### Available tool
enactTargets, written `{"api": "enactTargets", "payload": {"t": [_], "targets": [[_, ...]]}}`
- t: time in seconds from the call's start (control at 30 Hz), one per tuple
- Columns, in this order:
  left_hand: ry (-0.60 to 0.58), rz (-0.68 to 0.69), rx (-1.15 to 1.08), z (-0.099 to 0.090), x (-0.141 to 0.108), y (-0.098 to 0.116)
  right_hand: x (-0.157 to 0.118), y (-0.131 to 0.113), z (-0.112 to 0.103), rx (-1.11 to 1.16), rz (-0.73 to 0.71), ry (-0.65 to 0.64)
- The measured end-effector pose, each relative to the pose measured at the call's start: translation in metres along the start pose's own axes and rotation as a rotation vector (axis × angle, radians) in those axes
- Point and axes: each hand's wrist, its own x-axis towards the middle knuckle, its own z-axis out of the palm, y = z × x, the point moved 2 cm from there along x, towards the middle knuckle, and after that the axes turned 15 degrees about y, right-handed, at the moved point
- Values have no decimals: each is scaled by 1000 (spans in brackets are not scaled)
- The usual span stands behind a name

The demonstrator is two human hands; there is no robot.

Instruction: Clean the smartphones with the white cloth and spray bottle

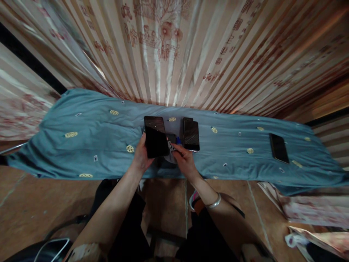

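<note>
My left hand (142, 156) is wrapped round the lower left edge of a dark smartphone (156, 136), its black screen turned up towards me. At the phone's right edge, my right hand (184, 158) is closed on a small cloth (171, 146) that looks grey with a black-and-white pattern; its full shape is hidden by the fingers. Just beyond the right hand lies another black smartphone (191, 135), partly covering a second dark phone (187, 119). A small blue item (178, 140) and a dark object (171, 137) sit between the held phone and this pair.
A teal patterned cloth (231, 160) covers the long narrow table. Far to the right lies one more black phone (279, 147). Pleated printed curtains (169, 80) hang along the back edge. Below are my legs and a brown tiled floor (166, 196).
</note>
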Motion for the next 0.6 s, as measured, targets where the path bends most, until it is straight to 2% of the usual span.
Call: {"api": "enactTargets", "payload": {"t": [0.13, 0.4, 0.5, 0.6], "targets": [[6, 13, 14, -3, 1, 0, 0, 0, 5, 182, 204, 28], [55, 79, 18, -3, 3, -2, -3, 2, 8, 385, 435, 16], [61, 106, 50, -4, 4, -3, -4, 1, 8, 398, 449, -27], [75, 170, 90, -11, 11, -6, -3, 0, 7, 314, 360, -37]]}}
